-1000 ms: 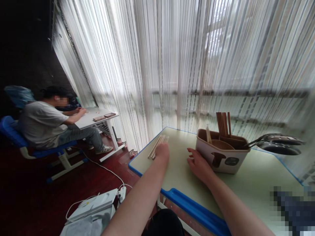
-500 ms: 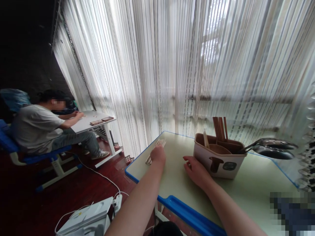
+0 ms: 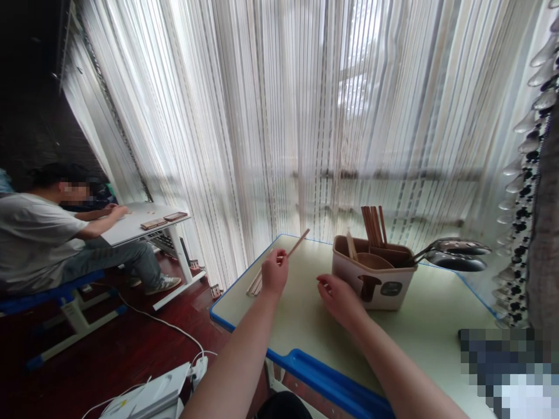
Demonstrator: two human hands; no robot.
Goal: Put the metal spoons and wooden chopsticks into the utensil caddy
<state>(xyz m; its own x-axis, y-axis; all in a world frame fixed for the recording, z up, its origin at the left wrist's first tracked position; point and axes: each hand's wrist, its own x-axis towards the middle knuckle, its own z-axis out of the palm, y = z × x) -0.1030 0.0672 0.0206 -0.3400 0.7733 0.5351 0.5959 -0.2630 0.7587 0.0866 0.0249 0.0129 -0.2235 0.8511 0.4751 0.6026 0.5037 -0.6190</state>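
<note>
My left hand (image 3: 275, 272) is closed around a pale wooden chopstick (image 3: 300, 242), whose far end slants up and to the right above the table. More pale chopsticks (image 3: 254, 285) lie on the table under and to the left of that hand. My right hand (image 3: 339, 297) is beside the near left corner of a beige utensil caddy (image 3: 371, 291); its fingers are loosely bent and apart, with nothing visible in them. Brown chopsticks (image 3: 374, 226), a pale wooden utensil (image 3: 351, 244) and metal ladle-like utensils (image 3: 456, 256) stand in the caddy.
The pale table (image 3: 301, 317) has a blue rim. A blurred dark item (image 3: 493, 361) lies at its right. White curtains (image 3: 262, 145) hang behind. At the left, a person (image 3: 39, 238) sits at another table (image 3: 131, 224). A white box (image 3: 148, 393) and cables are on the floor.
My left hand has lifted a chopstick off the pile, and the chopstick now points up to the right. The whole view has shifted, moving things leftward. My right hand stays beside the caddy.
</note>
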